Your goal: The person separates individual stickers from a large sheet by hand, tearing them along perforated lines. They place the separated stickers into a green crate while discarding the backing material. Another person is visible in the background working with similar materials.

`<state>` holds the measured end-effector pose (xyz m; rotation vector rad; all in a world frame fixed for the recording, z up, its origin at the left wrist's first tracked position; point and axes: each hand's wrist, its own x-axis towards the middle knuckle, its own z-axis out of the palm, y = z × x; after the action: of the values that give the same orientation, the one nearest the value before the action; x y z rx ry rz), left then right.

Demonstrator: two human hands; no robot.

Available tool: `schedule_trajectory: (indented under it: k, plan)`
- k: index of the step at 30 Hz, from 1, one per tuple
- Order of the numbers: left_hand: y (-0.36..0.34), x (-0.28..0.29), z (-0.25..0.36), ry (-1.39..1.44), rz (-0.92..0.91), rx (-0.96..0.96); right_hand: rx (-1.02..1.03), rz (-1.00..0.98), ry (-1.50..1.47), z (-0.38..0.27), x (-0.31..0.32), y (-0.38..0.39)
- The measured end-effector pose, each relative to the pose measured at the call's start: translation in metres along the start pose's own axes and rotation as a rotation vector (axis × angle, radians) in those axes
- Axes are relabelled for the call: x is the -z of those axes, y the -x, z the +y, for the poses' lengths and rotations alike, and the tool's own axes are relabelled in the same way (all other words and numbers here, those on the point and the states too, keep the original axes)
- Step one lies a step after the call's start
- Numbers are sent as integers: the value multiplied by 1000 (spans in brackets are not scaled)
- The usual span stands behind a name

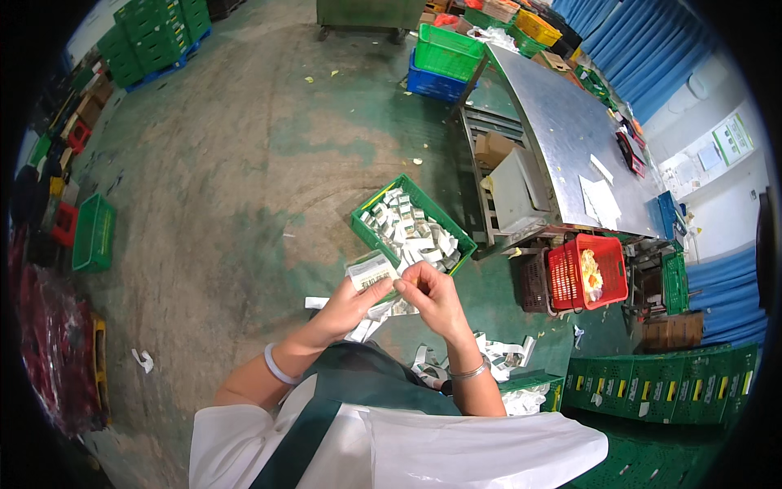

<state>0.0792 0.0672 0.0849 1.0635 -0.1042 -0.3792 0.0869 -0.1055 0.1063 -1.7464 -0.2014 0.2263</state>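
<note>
In the head view, the left hand (355, 305) has its fingers closed on a white printed packet (373, 272), thumb on top. The packet's long axis runs roughly left to right, its right end a little farther from the body. The right hand (433, 298) bends its fingers in at that right end — whether they grip the edge, I cannot tell. Just beyond both hands sits a green crate (440, 212) of white bundles (405, 222) — the right hand seems nearer its near side.
</note>
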Motion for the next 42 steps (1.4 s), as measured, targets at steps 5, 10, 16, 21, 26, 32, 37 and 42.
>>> schedule_trajectory:
  k: [5, 10, 16, 21, 26, 32, 37, 42]
  plan:
    - [7, 11, -3, -121, 136, -55, 19, 86, -42, 5, 11, -4]
    - [9, 11, 4, -562, 182, -83, 173, -6, 464, -17, -14, -7]
    - [4, 2, 3, -584, 170, -235, 103, 8, 430, -16, -9, -9]
    - [2, 21, -26, -304, -78, 92, 58, 240, -130, 11, 13, -22]
    - [-5, 24, -35, -184, 92, 32, 2, 136, -2, 12, -7, -1]
    - [0, 11, -22, -136, 138, -19, 191, 348, 605, 14, -20, 0]
    - [5, 3, -13, -86, -71, 110, 38, 207, 44, 22, -2, -4]
    - [1, 18, -41, -85, -19, 110, 50, 336, 20, 20, -7, -7]
